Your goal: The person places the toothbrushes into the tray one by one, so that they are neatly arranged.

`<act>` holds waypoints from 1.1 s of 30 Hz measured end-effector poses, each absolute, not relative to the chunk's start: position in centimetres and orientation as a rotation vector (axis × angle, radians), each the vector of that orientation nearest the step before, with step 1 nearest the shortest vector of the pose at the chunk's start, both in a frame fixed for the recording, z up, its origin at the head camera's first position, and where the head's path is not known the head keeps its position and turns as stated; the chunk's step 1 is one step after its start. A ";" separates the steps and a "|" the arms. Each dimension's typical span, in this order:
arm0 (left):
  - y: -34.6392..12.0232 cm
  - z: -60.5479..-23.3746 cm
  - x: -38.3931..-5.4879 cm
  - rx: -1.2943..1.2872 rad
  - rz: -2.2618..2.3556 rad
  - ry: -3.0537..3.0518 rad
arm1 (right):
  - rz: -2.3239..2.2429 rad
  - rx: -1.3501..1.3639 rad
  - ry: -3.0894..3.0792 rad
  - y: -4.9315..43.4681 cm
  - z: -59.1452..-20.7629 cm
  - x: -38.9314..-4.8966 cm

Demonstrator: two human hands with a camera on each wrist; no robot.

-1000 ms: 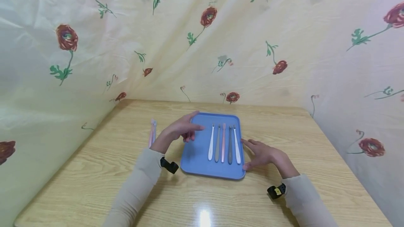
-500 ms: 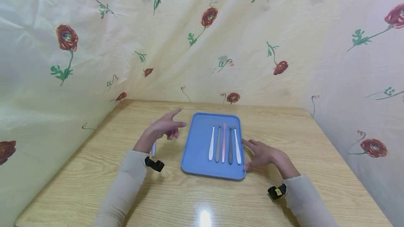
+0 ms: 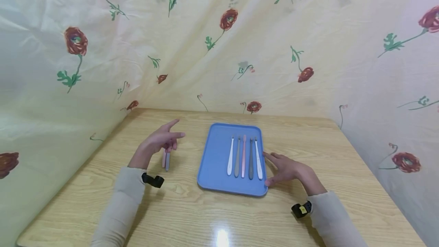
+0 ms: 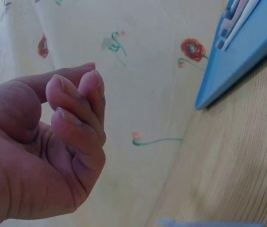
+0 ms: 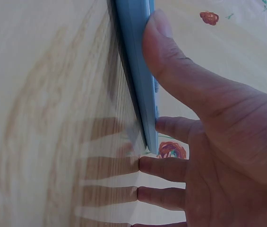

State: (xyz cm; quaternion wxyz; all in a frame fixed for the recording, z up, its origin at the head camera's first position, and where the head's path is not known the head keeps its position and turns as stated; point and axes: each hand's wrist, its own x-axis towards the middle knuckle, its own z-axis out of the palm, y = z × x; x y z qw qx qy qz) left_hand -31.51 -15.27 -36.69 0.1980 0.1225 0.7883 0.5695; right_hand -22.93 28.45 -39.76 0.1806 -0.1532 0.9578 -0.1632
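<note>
My left hand hovers over the table left of the tray, its index finger and thumb extended and the other fingers loosely bent, holding nothing. Beneath it lie a pink toothbrush and a lavender toothbrush side by side, their upper parts hidden by the hand. On the blue tray, several toothbrushes form a row: a white one, a grey-beige one, a pink one, a dark grey one and another white one. My right hand rests at the tray's right edge, thumb on the rim, fingers spread.
The wooden table carries the tray near its middle. A flowered curtain hangs behind the table and along both sides. Each wrist wears a small black camera, such as the left wrist camera.
My left hand has moved left from over the tray to above the two toothbrushes on the table. My right hand has stayed at the tray's edge, and the toothbrush row is unchanged.
</note>
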 end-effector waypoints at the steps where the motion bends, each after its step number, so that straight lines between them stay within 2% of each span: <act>1: -15.6 -36.7 -31.5 0.335 1.599 2.206 | -0.459 -0.434 2.707 28.5 -39.8 -23.0; 14: -19.5 -38.9 -32.5 0.217 1.574 2.241 | -0.451 -0.424 2.712 28.4 -40.0 -23.0; 33: -21.5 -41.9 -33.5 0.113 1.509 2.217 | -0.445 -0.431 2.717 28.5 -39.9 -23.1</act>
